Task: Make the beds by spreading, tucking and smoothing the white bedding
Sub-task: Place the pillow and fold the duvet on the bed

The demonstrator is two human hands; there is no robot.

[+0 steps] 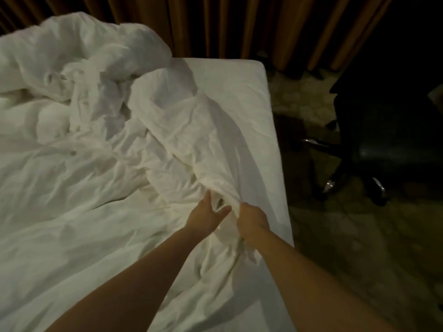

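The white bedding lies crumpled across the bed. It is heaped high at the far left corner and runs down in a long rumpled ridge toward the near right side. Along the right edge a strip of the bed's flat white surface is uncovered, from the far corner down to the near end.

Both bare forearms reach in from the bottom of the view, and the hands meet at the near end of that ridge, close to each other but not touching. The right hand is curled tight round a bunched fold of the bedding, knuckles up, with the cloth gathered under it. The left hand is spread, with straight fingers pushed into the folds just beside the gathered part and the thumb angled toward the right hand (it grips nothing that I can see).

Behind the bed hangs a brown pleated curtain. To the right, on a dim patterned carpet, stands a dark swivel chair, well apart from the bed.
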